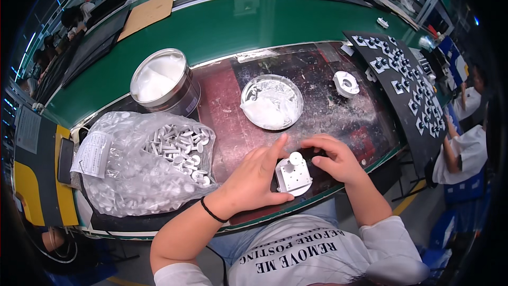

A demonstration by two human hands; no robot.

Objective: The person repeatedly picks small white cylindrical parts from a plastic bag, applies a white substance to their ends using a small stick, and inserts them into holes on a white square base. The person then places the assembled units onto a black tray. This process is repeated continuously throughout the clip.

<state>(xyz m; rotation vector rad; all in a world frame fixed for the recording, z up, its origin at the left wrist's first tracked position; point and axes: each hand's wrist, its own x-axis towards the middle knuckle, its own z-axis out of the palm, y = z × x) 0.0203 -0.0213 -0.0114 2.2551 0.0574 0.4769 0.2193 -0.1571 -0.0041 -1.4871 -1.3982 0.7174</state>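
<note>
A: Where is the white housing (294,177) located, relative to the fingers?

B: It is noted over the near edge of the worktop (338,127), between the two hands; it is placed just right of the left hand (251,180) and to the lower left of the right hand's fingertips; the left hand is nearer, its thumb being laid along the near edge. Its plate is judged almost as long as broad; if a long axis is assigned, it is pointed away from the body, with a round white knob (296,158) set at the far end.

A: State of the fingers?

B: Left: thumb and forefinger are spread wide around the housing; how firmly it is gripped cannot be told. Right hand (338,161): fingers are half bent, with a gap left between thumb and forefinger; nothing is seen held there.

A: Counts?

B: One housing at the hands; one rounded white part (346,83) farther right; one metal dish (298,100); one tin (189,98); one clear bag (124,175), filled with disc-headed pieces (180,148) too heaped to be counted; one black board (420,153), its small assemblies too crowded for a sure count.
</note>
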